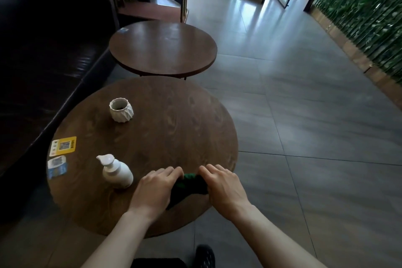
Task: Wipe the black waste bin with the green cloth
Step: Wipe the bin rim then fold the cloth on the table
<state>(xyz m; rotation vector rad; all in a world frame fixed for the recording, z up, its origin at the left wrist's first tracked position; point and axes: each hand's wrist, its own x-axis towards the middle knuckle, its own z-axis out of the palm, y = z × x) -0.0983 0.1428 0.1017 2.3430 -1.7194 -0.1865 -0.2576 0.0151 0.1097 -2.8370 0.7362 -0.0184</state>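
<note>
The green cloth (188, 183) is bunched on the near edge of the round wooden counter (174, 119), pressed between both hands. The left hand (155, 189) and right hand (224, 185) are each curled over one end, grip clenched on the cloth. A white pump bottle (116, 172) is seen just left of the left hand. A white ribbed cup (121, 109) is set further back; contents cannot be told. The waste bin is not seen.
</note>
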